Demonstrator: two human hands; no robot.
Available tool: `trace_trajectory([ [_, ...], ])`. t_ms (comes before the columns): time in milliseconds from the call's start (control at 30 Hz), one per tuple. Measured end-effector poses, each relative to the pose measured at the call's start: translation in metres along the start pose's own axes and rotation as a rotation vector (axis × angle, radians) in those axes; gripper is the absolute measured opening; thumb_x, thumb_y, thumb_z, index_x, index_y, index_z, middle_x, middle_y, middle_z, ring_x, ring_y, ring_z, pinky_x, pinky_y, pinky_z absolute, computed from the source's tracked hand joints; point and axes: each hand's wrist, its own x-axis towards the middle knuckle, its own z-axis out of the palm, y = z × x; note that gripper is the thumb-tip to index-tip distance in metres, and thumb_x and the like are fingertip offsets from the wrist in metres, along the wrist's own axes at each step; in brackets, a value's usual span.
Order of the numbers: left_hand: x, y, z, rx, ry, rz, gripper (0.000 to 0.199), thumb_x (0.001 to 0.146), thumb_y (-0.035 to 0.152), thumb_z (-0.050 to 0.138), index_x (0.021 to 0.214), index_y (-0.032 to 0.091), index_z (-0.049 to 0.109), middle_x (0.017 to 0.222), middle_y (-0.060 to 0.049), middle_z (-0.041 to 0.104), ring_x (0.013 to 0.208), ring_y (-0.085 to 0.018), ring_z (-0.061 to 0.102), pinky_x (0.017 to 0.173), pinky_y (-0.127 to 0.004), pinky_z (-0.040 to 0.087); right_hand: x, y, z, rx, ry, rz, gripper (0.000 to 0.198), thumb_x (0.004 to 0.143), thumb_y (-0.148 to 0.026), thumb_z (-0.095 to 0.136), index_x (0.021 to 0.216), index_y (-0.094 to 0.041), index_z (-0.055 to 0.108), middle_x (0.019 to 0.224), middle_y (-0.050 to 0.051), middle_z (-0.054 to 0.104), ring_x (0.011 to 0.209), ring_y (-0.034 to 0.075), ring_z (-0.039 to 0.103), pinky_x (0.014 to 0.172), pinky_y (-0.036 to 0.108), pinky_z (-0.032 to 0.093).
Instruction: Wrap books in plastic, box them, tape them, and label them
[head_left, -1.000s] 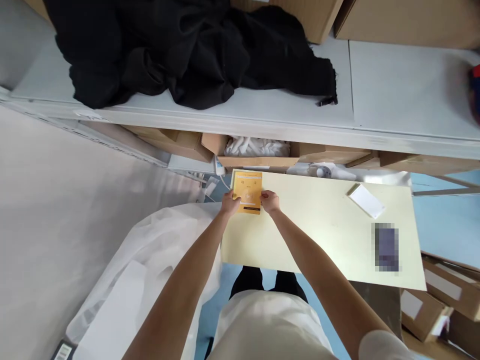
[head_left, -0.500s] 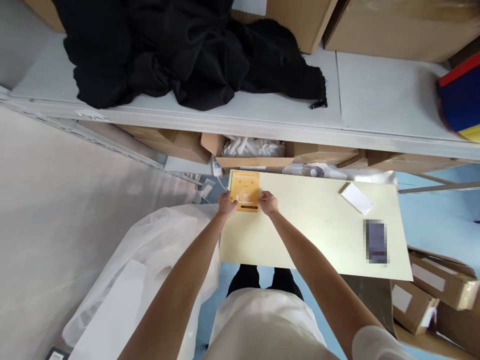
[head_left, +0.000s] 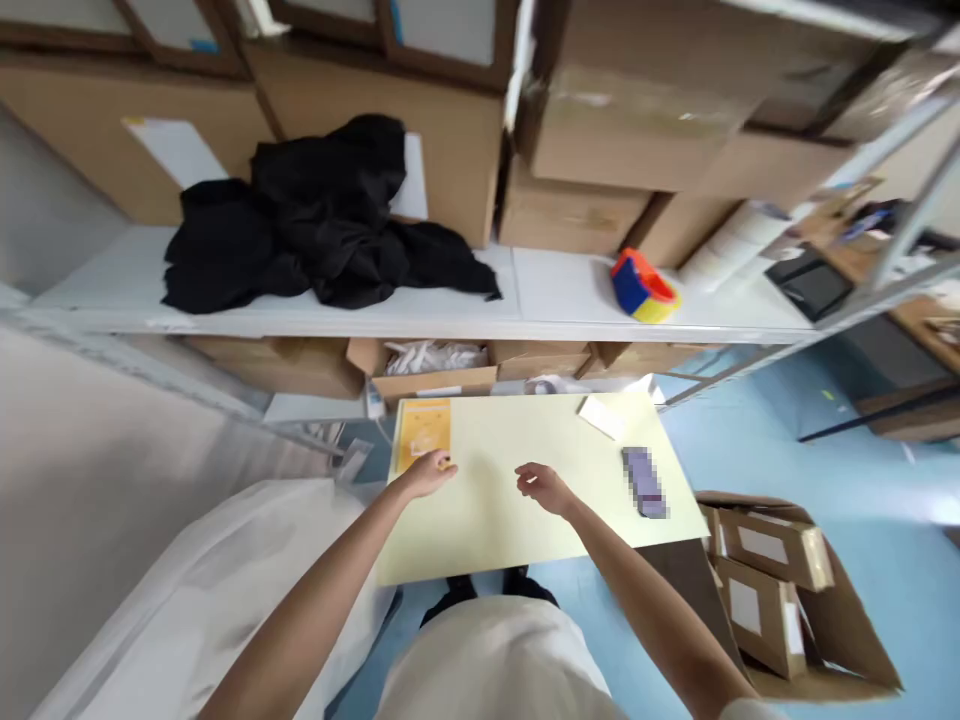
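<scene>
A yellow-orange book (head_left: pixel 425 428) lies flat at the far left corner of the pale tabletop (head_left: pixel 517 440). Its lower right part is covered by my left hand (head_left: pixel 429 474), which hovers over or beside that corner with loosely curled fingers and holds nothing that I can see. Above the middle of the board is my right hand (head_left: pixel 545 487), fingers bent and apart from the thumb, touching nothing. To its right lie a white box-like pad (head_left: pixel 601 417) and a blurred-out dark phone-like object (head_left: pixel 644 482).
Behind the board stands a grey shelf (head_left: pixel 375 327) with black cloth (head_left: pixel 315 220), cardboard boxes (head_left: pixel 600 150) and a tape roll in red, blue and yellow (head_left: pixel 643 287). White sheeting (head_left: pixel 262 570) bulges at the left. An open carton of boxes (head_left: pixel 847 640) sits at the right.
Both hands have let go of the book and drawn back towards me, the right one also moving away to the right. The book stays at the corner. My view has tilted up and right.
</scene>
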Motion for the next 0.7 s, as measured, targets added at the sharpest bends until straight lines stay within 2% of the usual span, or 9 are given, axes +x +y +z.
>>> trace_trajectory([
  [100, -0.001, 0.052, 0.013, -0.025, -0.180, 0.105, 0.024, 0.055, 0.031, 0.077, 0.075, 0.022, 0.067, 0.081, -0.007, 0.073, 0.079, -0.027, 0.069, 0.069, -0.036, 0.052, -0.016, -0.011, -0.070, -0.039, 0.155, -0.155, 0.021, 0.065, -0.029, 0.066, 0.083, -0.017, 0.067, 0.070, 0.002, 0.066, 0.057, 0.013, 0.059, 0.056, 0.028, 0.047],
  [200, 0.010, 0.123, 0.031, -0.069, -0.263, 0.228, 0.036, 0.060, 0.033, 0.077, 0.093, 0.022, 0.069, 0.103, -0.008, 0.072, 0.096, -0.028, 0.067, 0.078, -0.035, 0.051, -0.015, -0.039, -0.150, -0.044, 0.413, -0.267, 0.029, 0.070, -0.040, 0.064, 0.087, -0.017, 0.067, 0.076, 0.004, 0.067, 0.059, 0.014, 0.060, 0.060, 0.030, 0.049],
  [300, 0.032, 0.208, 0.052, -0.117, -0.248, 0.330, 0.042, 0.071, 0.036, 0.071, 0.109, 0.022, 0.065, 0.120, -0.008, 0.066, 0.109, -0.025, 0.063, 0.087, -0.032, 0.049, -0.003, -0.079, -0.225, -0.041, 0.588, -0.330, 0.037, 0.073, -0.045, 0.063, 0.096, -0.016, 0.065, 0.083, 0.007, 0.068, 0.066, 0.016, 0.061, 0.060, 0.030, 0.049],
  [400, 0.063, 0.291, 0.070, -0.224, -0.078, 0.358, 0.046, 0.073, 0.037, 0.072, 0.113, 0.017, 0.062, 0.128, -0.014, 0.061, 0.112, -0.026, 0.061, 0.091, -0.035, 0.048, 0.018, -0.119, -0.281, -0.050, 0.697, -0.324, 0.047, 0.072, -0.046, 0.064, 0.109, -0.015, 0.063, 0.099, 0.010, 0.068, 0.078, 0.018, 0.063, 0.065, 0.029, 0.051],
  [467, 0.085, 0.336, 0.080, -0.248, 0.037, 0.312, 0.052, 0.076, 0.042, 0.068, 0.120, 0.016, 0.058, 0.137, -0.015, 0.053, 0.114, -0.027, 0.059, 0.087, -0.034, 0.049, 0.034, -0.141, -0.305, -0.009, 0.705, -0.281, 0.056, 0.074, -0.047, 0.064, 0.120, -0.015, 0.058, 0.114, 0.014, 0.064, 0.081, 0.018, 0.063, 0.064, 0.029, 0.052],
  [533, 0.106, 0.370, 0.090, -0.240, 0.104, 0.274, 0.058, 0.080, 0.048, 0.063, 0.126, 0.015, 0.052, 0.142, -0.018, 0.047, 0.116, -0.027, 0.057, 0.084, -0.032, 0.050, 0.050, -0.157, -0.319, 0.033, 0.680, -0.231, 0.066, 0.074, -0.051, 0.064, 0.128, -0.013, 0.053, 0.125, 0.019, 0.058, 0.081, 0.020, 0.063, 0.060, 0.029, 0.052],
  [600, 0.124, 0.391, 0.100, -0.224, 0.142, 0.233, 0.061, 0.082, 0.051, 0.059, 0.128, 0.013, 0.049, 0.140, -0.020, 0.048, 0.116, -0.027, 0.057, 0.082, -0.032, 0.049, 0.065, -0.168, -0.327, 0.045, 0.637, -0.194, 0.074, 0.074, -0.055, 0.064, 0.132, -0.011, 0.050, 0.129, 0.021, 0.055, 0.081, 0.022, 0.064, 0.056, 0.030, 0.052],
  [700, 0.144, 0.408, 0.114, -0.211, 0.177, 0.160, 0.058, 0.083, 0.053, 0.056, 0.124, 0.013, 0.050, 0.131, -0.020, 0.055, 0.111, -0.028, 0.060, 0.078, -0.033, 0.050, 0.084, -0.176, -0.331, 0.036, 0.579, -0.159, 0.079, 0.074, -0.059, 0.063, 0.135, -0.011, 0.047, 0.125, 0.021, 0.057, 0.077, 0.023, 0.064, 0.054, 0.031, 0.052],
])
